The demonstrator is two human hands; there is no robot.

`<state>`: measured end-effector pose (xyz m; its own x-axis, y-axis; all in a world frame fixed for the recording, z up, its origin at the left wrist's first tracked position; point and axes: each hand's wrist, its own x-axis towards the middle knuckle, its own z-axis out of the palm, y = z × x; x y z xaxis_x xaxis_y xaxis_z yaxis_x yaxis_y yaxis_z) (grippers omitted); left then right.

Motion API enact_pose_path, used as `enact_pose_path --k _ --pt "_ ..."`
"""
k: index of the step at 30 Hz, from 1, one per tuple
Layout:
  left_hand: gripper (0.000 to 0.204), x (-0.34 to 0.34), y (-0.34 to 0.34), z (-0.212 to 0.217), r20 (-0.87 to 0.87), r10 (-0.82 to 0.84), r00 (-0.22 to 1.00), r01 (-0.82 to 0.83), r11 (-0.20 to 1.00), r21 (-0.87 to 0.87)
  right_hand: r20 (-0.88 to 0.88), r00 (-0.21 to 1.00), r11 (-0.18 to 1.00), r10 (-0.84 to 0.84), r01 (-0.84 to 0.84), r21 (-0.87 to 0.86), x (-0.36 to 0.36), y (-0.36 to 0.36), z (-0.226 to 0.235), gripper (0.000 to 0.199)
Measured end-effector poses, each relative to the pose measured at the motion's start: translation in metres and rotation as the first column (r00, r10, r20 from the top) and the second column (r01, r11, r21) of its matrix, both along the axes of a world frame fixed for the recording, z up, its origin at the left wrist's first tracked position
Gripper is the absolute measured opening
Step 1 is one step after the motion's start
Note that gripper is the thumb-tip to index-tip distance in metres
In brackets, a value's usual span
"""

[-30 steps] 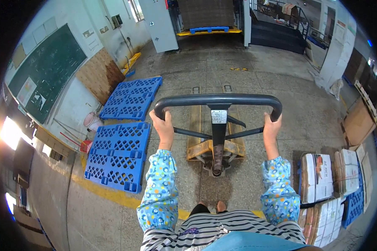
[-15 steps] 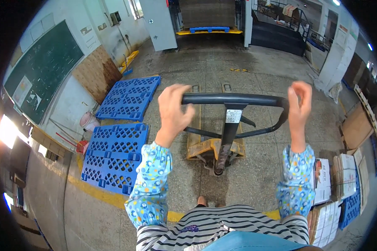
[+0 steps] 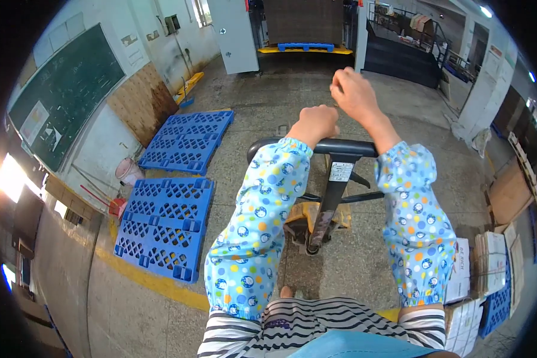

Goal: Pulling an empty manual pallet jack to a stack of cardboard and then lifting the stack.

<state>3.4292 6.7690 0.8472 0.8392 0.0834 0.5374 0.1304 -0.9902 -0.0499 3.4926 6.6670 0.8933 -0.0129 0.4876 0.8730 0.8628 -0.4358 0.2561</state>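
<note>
Both my arms reach forward over the black handle of a hand pallet truck. My left hand is closed like a fist just beyond the handle's top bar, its fingers curled away from sight; whatever may be in it is hidden. Farther forward and a little to the right, my right hand is raised with bent, closed fingers, and nothing shows in it. Neither hand visibly grips the handle. A yellow truck base shows below the handle, partly covered by my left sleeve. Patterned blue sleeve covers wrap both forearms.
Two blue plastic pallets lie on the floor at the left, beside a bucket and a green chalkboard. Stacked packs stand near right. Ahead, a tall brown load rests on another blue pallet. A pillar rises at right.
My hands, earlier apart at either end of the handle with looser fingers, have come together and forward over its middle. The left moved right, the right moved left and up; both have closed.
</note>
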Motion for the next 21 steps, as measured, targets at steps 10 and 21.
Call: enact_pose_path --k 10,21 --pt "0.029 0.02 0.003 -0.012 0.089 -0.153 0.984 0.163 0.98 -0.116 -0.316 0.943 0.942 -0.101 -0.012 -0.336 0.029 -0.003 -0.022 0.021" --pt "0.03 0.027 0.001 -0.024 0.112 -0.171 0.979 0.186 0.973 -0.135 -0.306 0.949 0.947 -0.081 -0.023 -0.319 0.041 -0.003 -0.032 0.021"
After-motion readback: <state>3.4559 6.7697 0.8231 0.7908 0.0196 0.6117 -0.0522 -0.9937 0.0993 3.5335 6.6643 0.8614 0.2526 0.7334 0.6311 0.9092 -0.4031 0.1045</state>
